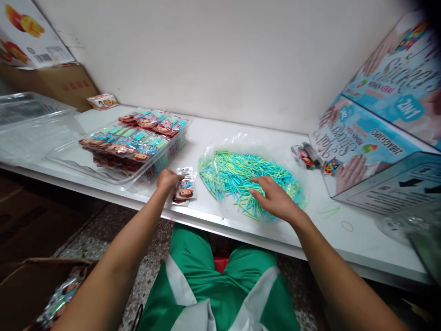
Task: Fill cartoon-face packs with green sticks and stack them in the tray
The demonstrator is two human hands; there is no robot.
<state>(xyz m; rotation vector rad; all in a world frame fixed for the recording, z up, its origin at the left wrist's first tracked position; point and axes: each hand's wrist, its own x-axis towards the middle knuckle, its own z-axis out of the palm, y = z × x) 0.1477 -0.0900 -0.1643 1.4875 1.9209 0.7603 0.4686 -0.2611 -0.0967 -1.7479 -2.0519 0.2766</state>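
Observation:
My left hand (167,179) is closed on a small packet with a cartoon face (185,186) that lies on the white table (361,236) near its front edge. My right hand (274,197) rests on a heap of thin blue and green sticks (237,174) spread on clear plastic. Its fingers are stretched out and point left, touching the sticks.
A clear tray (69,158) with rows of the same cartoon packets (138,140) stands at the left. Blue sticker cartons (379,133) are stacked at the right, with a few small packets (306,156) beside them. A cardboard box (31,285) sits on the floor at lower left.

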